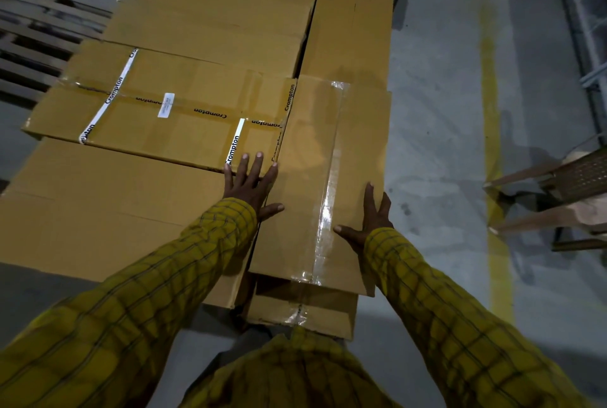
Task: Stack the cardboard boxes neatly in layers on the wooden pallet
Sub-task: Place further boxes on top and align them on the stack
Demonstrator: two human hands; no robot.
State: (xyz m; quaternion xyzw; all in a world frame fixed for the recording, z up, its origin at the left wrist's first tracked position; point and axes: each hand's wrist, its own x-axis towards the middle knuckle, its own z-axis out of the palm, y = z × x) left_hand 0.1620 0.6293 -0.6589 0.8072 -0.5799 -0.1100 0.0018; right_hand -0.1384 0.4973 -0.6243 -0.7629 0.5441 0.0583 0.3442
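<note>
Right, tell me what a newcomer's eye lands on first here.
Both hands, left and right, lie flat with fingers spread on a long taped box at the stack's right edge. Just left of it sits a box with Crompton tape, askew on the layer below. A yellow floor line runs down the right.

We read "Crompton" printed in black, over and over, on the white and clear tape strips point(118, 92) binding the upper cardboard box point(184, 122); its small white label point(166, 105) is too blurred for us to read
</note>
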